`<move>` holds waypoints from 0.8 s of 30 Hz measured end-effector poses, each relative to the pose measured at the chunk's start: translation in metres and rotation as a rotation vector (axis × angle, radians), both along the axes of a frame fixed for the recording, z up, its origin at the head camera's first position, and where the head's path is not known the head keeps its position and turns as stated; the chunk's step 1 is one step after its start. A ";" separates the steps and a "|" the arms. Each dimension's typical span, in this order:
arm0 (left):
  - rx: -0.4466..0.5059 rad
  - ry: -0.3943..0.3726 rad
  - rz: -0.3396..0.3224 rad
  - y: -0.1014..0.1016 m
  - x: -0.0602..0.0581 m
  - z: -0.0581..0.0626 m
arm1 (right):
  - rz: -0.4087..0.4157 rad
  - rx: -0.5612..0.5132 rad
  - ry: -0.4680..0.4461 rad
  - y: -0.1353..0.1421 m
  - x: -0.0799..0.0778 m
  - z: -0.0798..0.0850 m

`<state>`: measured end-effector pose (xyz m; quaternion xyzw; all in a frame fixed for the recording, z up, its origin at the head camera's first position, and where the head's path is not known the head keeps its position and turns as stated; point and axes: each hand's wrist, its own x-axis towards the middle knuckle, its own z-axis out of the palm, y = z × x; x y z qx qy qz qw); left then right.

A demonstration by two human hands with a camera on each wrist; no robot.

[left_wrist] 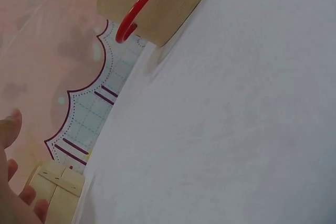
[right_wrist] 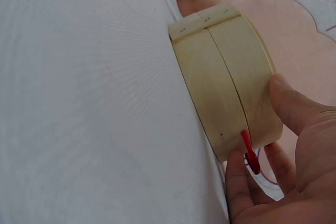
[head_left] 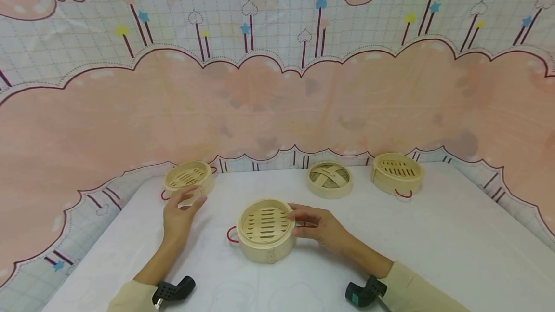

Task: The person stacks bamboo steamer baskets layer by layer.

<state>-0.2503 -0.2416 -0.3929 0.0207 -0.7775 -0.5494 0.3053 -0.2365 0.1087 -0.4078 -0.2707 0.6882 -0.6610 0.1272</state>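
A round bamboo steamer basket with a slatted base facing up and red side handles sits on the table's middle. My right hand grips its right side, the thumb against the rim and the fingers beside the red handle. A second steamer basket, also slatted side up, stands at the back left. My left hand is at its near side, with thumb and fingers spread apart. Whether the left fingertips touch it is hard to tell.
At the back stands a round woven bamboo lid. Another slatted steamer basket with a red handle is to its right. A white cloth covers the table, and a patterned curtain hangs behind.
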 end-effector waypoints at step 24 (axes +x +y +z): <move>-0.066 0.059 0.192 -0.031 -0.019 -0.007 | -0.006 0.015 -0.002 0.001 0.000 0.001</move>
